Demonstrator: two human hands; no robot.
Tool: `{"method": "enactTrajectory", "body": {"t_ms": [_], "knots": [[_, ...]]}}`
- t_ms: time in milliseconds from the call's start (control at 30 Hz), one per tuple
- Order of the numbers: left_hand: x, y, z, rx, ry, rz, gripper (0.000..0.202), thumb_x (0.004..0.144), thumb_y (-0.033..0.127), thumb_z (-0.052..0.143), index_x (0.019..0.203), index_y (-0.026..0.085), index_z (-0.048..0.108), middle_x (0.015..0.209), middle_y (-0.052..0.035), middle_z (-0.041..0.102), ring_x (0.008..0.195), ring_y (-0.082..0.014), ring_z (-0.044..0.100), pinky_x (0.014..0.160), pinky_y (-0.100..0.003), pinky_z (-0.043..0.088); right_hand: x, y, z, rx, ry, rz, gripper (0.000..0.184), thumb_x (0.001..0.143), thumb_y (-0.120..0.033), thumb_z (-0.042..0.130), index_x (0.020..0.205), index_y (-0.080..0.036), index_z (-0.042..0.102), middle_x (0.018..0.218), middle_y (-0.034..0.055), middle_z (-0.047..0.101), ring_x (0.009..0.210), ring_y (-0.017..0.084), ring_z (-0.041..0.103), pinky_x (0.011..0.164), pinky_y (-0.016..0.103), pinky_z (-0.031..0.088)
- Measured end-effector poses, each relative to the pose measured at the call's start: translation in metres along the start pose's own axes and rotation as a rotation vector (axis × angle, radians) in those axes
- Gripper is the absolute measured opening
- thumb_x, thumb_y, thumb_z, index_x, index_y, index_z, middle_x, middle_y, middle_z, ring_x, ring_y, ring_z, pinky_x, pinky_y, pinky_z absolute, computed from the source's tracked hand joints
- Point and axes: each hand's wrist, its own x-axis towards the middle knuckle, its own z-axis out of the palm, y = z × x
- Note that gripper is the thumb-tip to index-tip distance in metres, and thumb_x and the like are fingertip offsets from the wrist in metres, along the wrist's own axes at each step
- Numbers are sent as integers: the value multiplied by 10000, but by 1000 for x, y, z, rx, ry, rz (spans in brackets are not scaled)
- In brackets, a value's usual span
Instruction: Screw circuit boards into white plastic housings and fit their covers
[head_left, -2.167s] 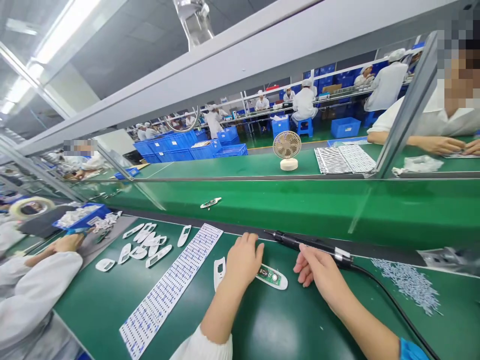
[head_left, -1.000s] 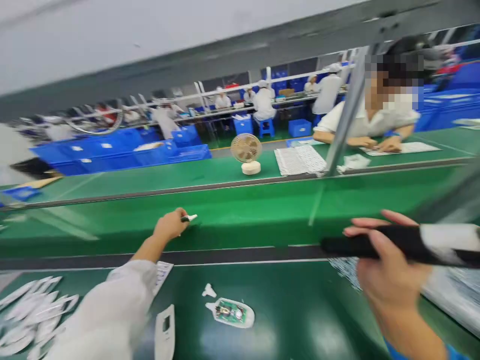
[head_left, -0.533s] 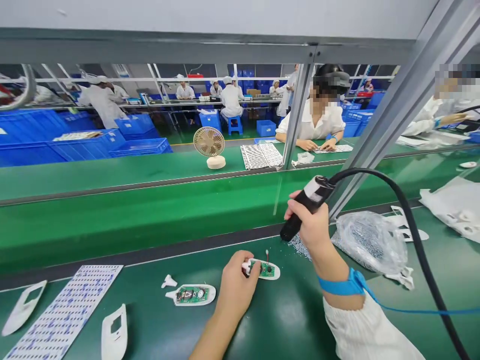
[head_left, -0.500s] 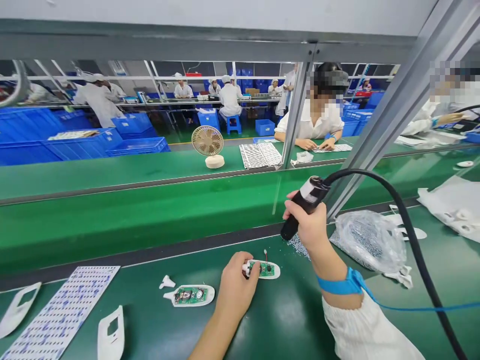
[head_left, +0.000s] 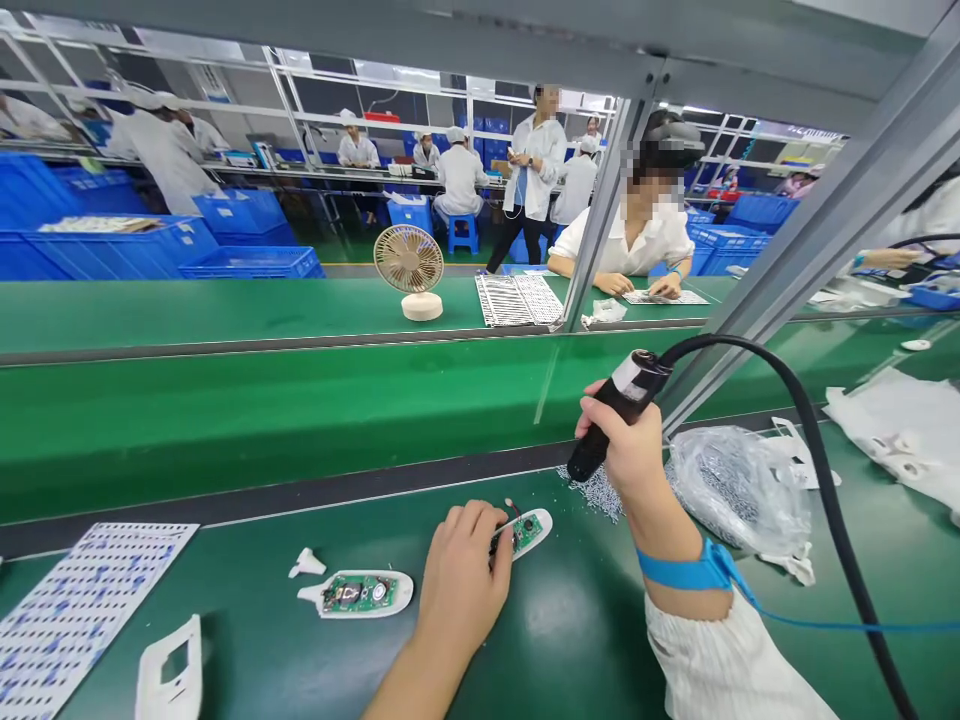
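Note:
My left hand (head_left: 461, 570) is closed around one end of a small white shell with a green circuit board (head_left: 527, 528), pinning it to the green bench. My right hand (head_left: 630, 450) grips a black electric screwdriver (head_left: 619, 410), tip down over a small pile of screws (head_left: 596, 490) just right of the board. Its thick black cable (head_left: 810, 480) arcs off to the right. A blue strap (head_left: 694, 570) circles my right wrist. A second white shell with a board (head_left: 356, 594) lies to the left of my hand.
A clear bag of screws (head_left: 739, 485) sits at right, with white plastic parts (head_left: 892, 420) beyond. An empty white cover (head_left: 169, 680), a small white piece (head_left: 306, 565) and a sticker sheet (head_left: 71, 610) lie at left. The green conveyor (head_left: 300, 410) runs past; a fan (head_left: 410, 270) and other workers sit beyond.
My left hand reached to the conveyor, brought a shell with a board back to the bench and now turns it slightly. My right hand lifted the screwdriver upright.

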Motion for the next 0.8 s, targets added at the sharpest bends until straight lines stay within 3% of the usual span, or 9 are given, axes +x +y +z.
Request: {"method": "enactTrajectory", "body": {"t_ms": [100, 233, 367, 500, 667, 800], "knots": [[18, 18, -2, -5, -23, 70, 168, 1009, 257, 511, 1080, 232, 662, 1120, -75, 694, 1041, -280, 626, 855, -420, 480, 1, -4, -4, 88, 12, -17, 200, 802, -282, 796, 917, -167, 680, 585, -10, 629, 509, 164, 590, 519, 278, 484], [62, 49, 13, 57, -208, 118, 331, 930, 237, 653, 1261, 219, 655, 1150, -91, 705, 1054, -328, 642, 883, -460, 494, 4, -11, -8, 165, 53, -36, 245, 769, -312, 816, 906, -167, 674, 568, -9, 612, 487, 164, 579, 493, 272, 480], [93, 57, 35, 32, -313, 103, 178, 972, 215, 588, 1056, 185, 743, 1010, -84, 736, 917, -284, 693, 778, -376, 504, 8, -16, -14, 199, 102, -24, 278, 733, -340, 832, 879, -168, 669, 549, -2, 605, 468, 172, 573, 475, 273, 473], [98, 49, 45, 15, -326, 92, 160, 972, 225, 628, 923, 200, 778, 913, -51, 747, 869, -245, 706, 749, -316, 490, 12, -21, -22, 215, 155, -15, 290, 691, -337, 848, 850, -166, 676, 540, 3, 601, 465, 184, 578, 466, 282, 477], [98, 46, 49, -15, -316, 55, 214, 975, 276, 644, 842, 205, 797, 873, -53, 747, 841, -244, 709, 765, -323, 502, 13, -32, -28, 236, 212, -43, 265, 677, -316, 844, 827, -161, 691, 536, 5, 599, 456, 183, 575, 462, 283, 476], [93, 44, 46, -64, -259, 28, 253, 990, 155, 564, 948, 217, 807, 964, -49, 776, 896, -217, 721, 812, -314, 530, 11, -41, -26, 257, 194, -80, 236, 694, -300, 836, 825, -168, 691, 543, 7, 603, 467, 182, 582, 479, 284, 483]]}}
